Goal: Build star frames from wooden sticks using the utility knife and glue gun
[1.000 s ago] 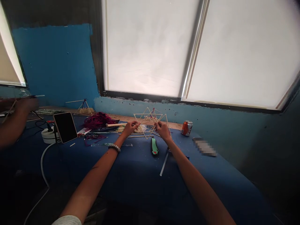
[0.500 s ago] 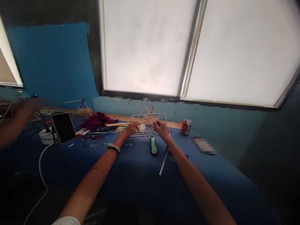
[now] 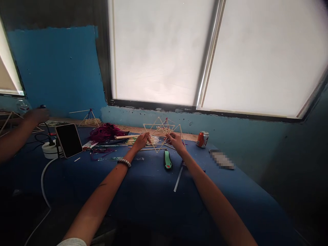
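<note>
Both my hands hold a star-shaped frame of thin wooden sticks [image 3: 154, 123] above the table. My left hand [image 3: 141, 140] pinches its left side, with a beaded bracelet on the wrist. On the other side, my right hand [image 3: 176, 140] grips sticks between thumb and fingers. Below the frame lies a green and black utility knife [image 3: 167, 160]. A clear glue stick [image 3: 178, 179] rests near my right forearm, joined to something mostly hidden beneath it. Loose wooden sticks [image 3: 132, 140] lie behind my left hand.
A soda can [image 3: 202, 139] stands at the right, near a blurred flat item [image 3: 221, 159]. Purple yarn [image 3: 107, 132], a propped phone [image 3: 68, 140] and a white power strip [image 3: 50, 149] are at the left. A stick pyramid [image 3: 90, 118] stands behind. Another person's hand [image 3: 38, 115] holds something dark.
The star frame has tilted slightly in my hands, its lower point shifting a little left. The other person's hand has moved slightly right.
</note>
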Available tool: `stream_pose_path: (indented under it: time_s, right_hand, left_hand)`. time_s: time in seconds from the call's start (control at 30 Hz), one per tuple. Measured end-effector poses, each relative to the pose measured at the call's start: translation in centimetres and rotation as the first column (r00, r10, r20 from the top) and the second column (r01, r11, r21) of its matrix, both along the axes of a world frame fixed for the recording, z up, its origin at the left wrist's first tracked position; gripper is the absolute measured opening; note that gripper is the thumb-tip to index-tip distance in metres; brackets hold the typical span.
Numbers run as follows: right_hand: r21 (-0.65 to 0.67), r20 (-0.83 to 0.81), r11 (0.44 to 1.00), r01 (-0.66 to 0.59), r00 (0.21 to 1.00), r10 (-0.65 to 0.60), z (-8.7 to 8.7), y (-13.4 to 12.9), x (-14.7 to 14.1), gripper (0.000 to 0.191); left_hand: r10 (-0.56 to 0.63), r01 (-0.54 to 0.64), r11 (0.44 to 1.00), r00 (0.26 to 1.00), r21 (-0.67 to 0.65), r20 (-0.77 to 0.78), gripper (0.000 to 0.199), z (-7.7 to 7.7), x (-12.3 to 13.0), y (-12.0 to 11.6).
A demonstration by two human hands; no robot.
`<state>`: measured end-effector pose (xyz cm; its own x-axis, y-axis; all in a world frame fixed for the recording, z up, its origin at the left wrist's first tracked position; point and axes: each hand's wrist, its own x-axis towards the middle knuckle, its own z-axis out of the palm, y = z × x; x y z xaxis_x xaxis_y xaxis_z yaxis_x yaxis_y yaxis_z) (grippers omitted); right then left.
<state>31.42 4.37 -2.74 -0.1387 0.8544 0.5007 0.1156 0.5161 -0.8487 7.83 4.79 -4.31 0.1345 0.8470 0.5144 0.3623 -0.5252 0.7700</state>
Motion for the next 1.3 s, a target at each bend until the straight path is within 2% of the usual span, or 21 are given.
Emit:
stream_pose_path:
  time_s: [0.13, 0.77, 1.0, 1.3]
  right_hand:
    - [-0.074, -0.057, 0.996, -0.052, 0.997, 0.048, 0.23, -0.42, 0.20, 0.042]
    - [-0.070, -0.066, 0.997, -0.033, 0.997, 0.028, 0.38, -0.53, 0.30, 0.042]
    - [-0.132, -0.074, 0.989, -0.073, 0.995, 0.063, 0.46, -0.61, 0.53, 0.039]
    - [-0.138, -0.074, 0.988, -0.069, 0.996, 0.059, 0.47, -0.26, 0.63, 0.044]
  left_hand:
    - [-0.002, 0.002, 1.000, 1.000, 0.005, -0.001, 0.053, -0.02, 0.04, 0.02]
    - [-0.001, 0.001, 1.000, 1.000, -0.014, -0.004, 0.051, 0.48, 0.36, -0.59]
    - [0.003, -0.003, 1.000, 1.000, -0.003, -0.001, 0.049, 0.38, 0.28, -0.50]
    - [0.018, -0.018, 1.000, 0.999, 0.015, -0.038, 0.049, 0.23, 0.16, -0.29]
